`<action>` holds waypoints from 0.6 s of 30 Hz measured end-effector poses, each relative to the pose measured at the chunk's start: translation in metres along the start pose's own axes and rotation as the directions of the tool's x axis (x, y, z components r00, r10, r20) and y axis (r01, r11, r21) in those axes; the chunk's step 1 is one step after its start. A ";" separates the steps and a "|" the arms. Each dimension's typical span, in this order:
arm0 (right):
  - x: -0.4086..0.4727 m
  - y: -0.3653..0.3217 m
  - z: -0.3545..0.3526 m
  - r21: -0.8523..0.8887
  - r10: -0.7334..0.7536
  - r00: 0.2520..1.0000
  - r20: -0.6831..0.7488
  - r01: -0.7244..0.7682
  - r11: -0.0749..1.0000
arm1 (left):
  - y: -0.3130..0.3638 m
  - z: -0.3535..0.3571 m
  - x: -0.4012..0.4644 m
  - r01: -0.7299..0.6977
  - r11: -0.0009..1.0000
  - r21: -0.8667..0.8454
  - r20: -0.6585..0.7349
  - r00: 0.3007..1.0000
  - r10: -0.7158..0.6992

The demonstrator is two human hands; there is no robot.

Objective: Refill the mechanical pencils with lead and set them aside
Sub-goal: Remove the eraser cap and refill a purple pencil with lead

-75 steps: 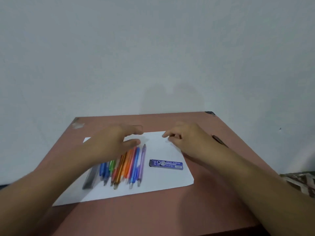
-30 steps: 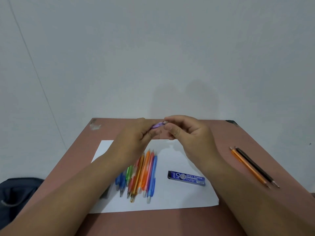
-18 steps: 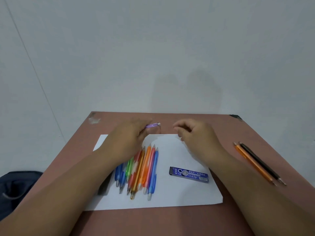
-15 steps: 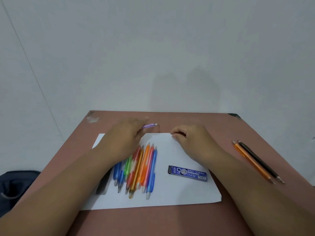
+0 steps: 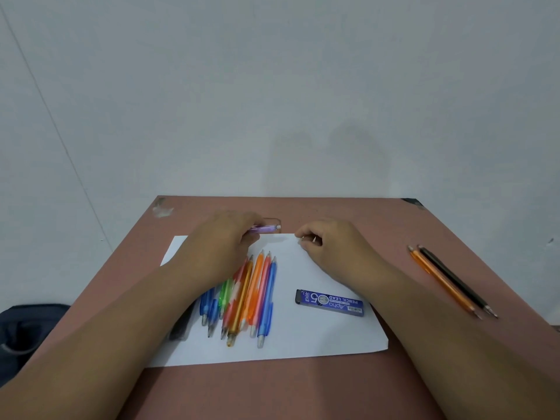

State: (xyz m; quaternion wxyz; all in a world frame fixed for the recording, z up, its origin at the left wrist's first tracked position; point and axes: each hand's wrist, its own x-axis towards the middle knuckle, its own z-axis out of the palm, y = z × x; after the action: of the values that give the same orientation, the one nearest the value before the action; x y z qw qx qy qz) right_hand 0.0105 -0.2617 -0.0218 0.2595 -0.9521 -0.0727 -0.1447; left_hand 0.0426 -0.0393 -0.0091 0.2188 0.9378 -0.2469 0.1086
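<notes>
meanwhile the left hand [image 5: 221, 247] grips a translucent purple mechanical pencil [image 5: 264, 228] at twelve o'clock, the right hand [image 5: 328, 247] pinches something tiny i can't identify, which could easily slip away.

This looks like a plain room in a home or a study corner rather than a workshop or shop. A small reddish-brown table [image 5: 303, 389] with worn corners stands pushed against a bare, pale wall [image 5: 272, 101]. On it lie a white sheet of paper [image 5: 327, 338], a row of coloured pencils [image 5: 251, 295] and a box of pencil lead [image 5: 329, 302]. A dark bag [image 5: 21, 334] sits on the floor at the left.
</notes>
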 end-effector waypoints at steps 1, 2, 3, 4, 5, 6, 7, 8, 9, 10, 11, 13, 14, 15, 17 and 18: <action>0.000 0.000 0.000 0.001 0.001 1.000 -0.002 -0.001 1.000 | 0.000 0.000 0.000 0.003 1.000 -0.006 0.003 1.000 -0.003; 0.000 0.000 0.001 0.001 0.002 1.000 -0.006 -0.002 1.000 | 0.001 0.000 0.000 0.008 1.000 -0.009 0.009 1.000 -0.008; 0.000 0.000 0.000 0.002 0.004 1.000 -0.009 -0.004 1.000 | 0.001 0.000 0.000 0.012 1.000 -0.010 0.013 1.000 -0.012; 0.000 0.000 0.000 0.004 0.006 1.000 -0.008 -0.006 1.000 | 0.001 0.000 -0.001 0.018 1.000 -0.013 0.017 1.000 -0.018; -0.001 -0.001 -0.001 0.007 0.006 1.000 -0.008 -0.006 1.000 | 0.002 0.000 -0.001 0.022 1.000 -0.020 0.018 1.000 -0.022; -0.001 -0.001 -0.001 0.010 0.004 1.000 -0.007 -0.004 1.000 | 0.002 0.000 -0.001 0.024 0.999 -0.027 0.019 1.000 -0.023; -0.001 -0.001 -0.002 0.015 0.001 1.000 -0.006 -0.001 1.000 | 0.003 0.000 -0.001 0.022 0.999 -0.034 0.020 1.000 -0.021; -0.002 -0.002 -0.002 0.018 -0.002 1.000 -0.006 0.002 1.000 | 0.003 0.000 -0.001 0.020 0.999 -0.039 0.022 1.000 -0.019; -0.001 -0.002 -0.002 0.020 -0.002 1.000 -0.008 0.003 1.000 | 0.003 0.000 -0.001 0.017 0.999 -0.041 0.021 1.000 -0.016; -0.001 -0.002 -0.002 0.025 -0.001 1.000 -0.013 0.001 1.000 | 0.003 0.000 -0.001 0.016 0.999 -0.040 0.022 1.000 -0.015; -0.001 -0.003 -0.002 0.034 0.001 1.000 -0.023 0.000 0.999 | 0.003 0.000 -0.001 0.019 0.999 -0.040 0.026 1.000 -0.018; -0.003 -0.005 -0.004 0.058 -0.015 0.998 -0.061 0.018 0.998 | 0.003 0.000 0.000 0.021 0.999 -0.038 0.030 0.999 -0.020; -0.004 -0.007 -0.005 0.076 -0.032 0.996 -0.081 0.038 0.996 | 0.003 0.000 0.000 0.015 0.999 -0.038 0.024 1.000 -0.014; -0.005 -0.010 -0.006 0.095 -0.054 0.994 -0.099 0.064 0.993 | 0.005 0.000 0.000 0.005 0.999 -0.040 0.014 1.000 -0.005; -0.006 -0.015 -0.006 0.119 -0.098 0.987 -0.124 0.113 0.987 | 0.007 -0.001 0.000 -0.015 0.999 -0.043 0.002 1.000 0.015; -0.006 -0.017 -0.005 0.115 -0.117 0.984 -0.137 0.133 0.984 | 0.009 -0.002 0.000 -0.023 0.999 -0.047 0.002 1.000 0.023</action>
State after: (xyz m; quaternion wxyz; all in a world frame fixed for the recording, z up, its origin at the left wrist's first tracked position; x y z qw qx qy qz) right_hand -0.0001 -0.2501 -0.0115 0.3125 -0.9163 -0.1241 -0.2174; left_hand 0.0380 -0.0457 -0.0043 0.2394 0.9296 -0.2603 0.1043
